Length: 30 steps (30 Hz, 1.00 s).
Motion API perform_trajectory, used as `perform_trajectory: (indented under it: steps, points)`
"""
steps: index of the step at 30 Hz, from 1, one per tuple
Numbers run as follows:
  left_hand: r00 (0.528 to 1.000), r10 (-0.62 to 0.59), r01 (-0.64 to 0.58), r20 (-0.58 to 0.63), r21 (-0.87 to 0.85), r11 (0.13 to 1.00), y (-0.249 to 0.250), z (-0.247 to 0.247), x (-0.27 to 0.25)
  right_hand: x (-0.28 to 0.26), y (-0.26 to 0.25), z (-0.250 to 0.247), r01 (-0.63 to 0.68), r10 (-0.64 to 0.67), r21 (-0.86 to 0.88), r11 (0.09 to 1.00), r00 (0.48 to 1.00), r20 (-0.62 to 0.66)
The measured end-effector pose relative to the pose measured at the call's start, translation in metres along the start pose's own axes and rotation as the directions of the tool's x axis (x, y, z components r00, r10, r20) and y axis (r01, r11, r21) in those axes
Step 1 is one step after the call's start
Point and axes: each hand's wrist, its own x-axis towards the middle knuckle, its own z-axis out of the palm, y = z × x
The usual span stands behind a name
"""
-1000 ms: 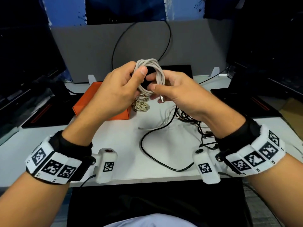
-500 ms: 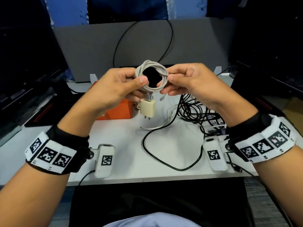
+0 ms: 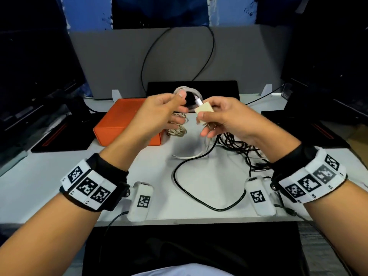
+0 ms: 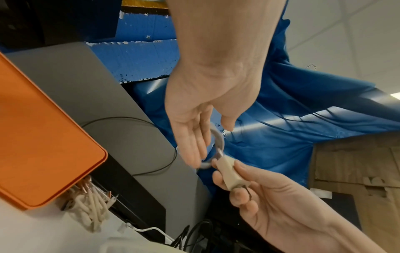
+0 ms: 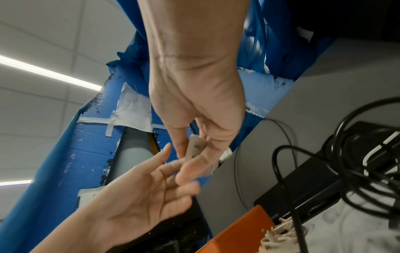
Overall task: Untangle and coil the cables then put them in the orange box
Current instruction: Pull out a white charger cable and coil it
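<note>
White bench [image 3: 49, 182] lies below my hands. My right hand [image 3: 225, 118] pinches the cream plug [image 3: 204, 110]; my left hand [image 3: 157, 116], just beside, clasps its coiled grey cable [image 3: 191, 91]. Left of it sits the orange box [image 3: 117, 118].

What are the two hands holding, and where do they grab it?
Right hand pinches the plug block by its sides; left hand holds the grey cable coil.

Orange box [image 3: 121, 118], cream charger plug [image 3: 204, 109], black cable tangle [image 3: 237, 144]
</note>
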Motion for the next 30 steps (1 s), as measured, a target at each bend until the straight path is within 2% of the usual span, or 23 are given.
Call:
perform_trajectory:
  steps: [2,4,6,8,10,12,14,16,19,21,26,28,30]
  points:
    - [0.998,-0.017,0.007,0.054,0.178,0.984,-0.008,0.000,0.007,0.008,0.001,-0.014,-0.054,0.054,-0.056,0.997,0.999,-0.007]
    - [0.988,-0.042,-0.015,0.145,0.371,0.929,-0.018,0.000,0.015,0.018,0.005,-0.025,-0.123,0.123,-0.118,0.985,0.992,-0.006]
    - [0.962,-0.115,-0.040,0.249,0.543,0.839,-0.026,0.002,0.024,0.029,0.008,-0.030,-0.186,0.187,-0.142,0.972,0.982,-0.007]
    - [0.915,-0.185,-0.124,0.359,0.686,0.717,-0.032,0.008,0.032,0.041,0.008,-0.032,-0.228,0.228,-0.159,0.961,0.974,-0.018]
    - [0.850,-0.279,-0.198,0.447,0.762,0.616,-0.038,0.019,0.039,0.057,0.003,-0.033,-0.229,0.226,-0.207,0.951,0.973,-0.037]
    - [0.801,-0.358,-0.281,0.480,0.830,0.483,-0.043,0.035,0.048,0.076,-0.004,-0.032,-0.225,0.213,-0.266,0.937,0.974,-0.073]
    - [0.787,-0.398,-0.328,0.472,0.866,0.378,-0.047,0.051,0.063,0.097,-0.007,-0.029,-0.254,0.227,-0.298,0.920,0.966,-0.122]
    - [0.774,-0.441,-0.332,0.455,0.884,0.329,-0.054,0.063,0.081,0.115,-0.004,-0.024,-0.317,0.279,-0.332,0.888,0.947,-0.157]
    - [0.761,-0.499,-0.297,0.416,0.906,0.302,-0.069,0.077,0.100,0.134,0.015,-0.020,-0.385,0.342,-0.401,0.831,0.923,-0.177]
    - [0.736,-0.515,-0.299,0.439,0.894,0.335,-0.072,0.084,0.102,0.144,0.027,-0.022,-0.406,0.354,-0.436,0.803,0.914,-0.199]
    - [0.704,-0.424,-0.398,0.570,0.810,0.430,-0.073,0.099,0.102,0.158,0.048,-0.031,-0.434,0.346,-0.453,0.779,0.900,-0.266]
    - [0.697,-0.421,-0.424,0.581,0.807,0.411,-0.071,0.101,0.100,0.159,0.054,-0.030,-0.439,0.368,-0.448,0.779,0.898,-0.242]
    - [0.710,-0.416,-0.438,0.568,0.819,0.371,-0.065,0.095,0.100,0.159,0.062,-0.026,-0.448,0.403,-0.428,0.785,0.894,-0.197]
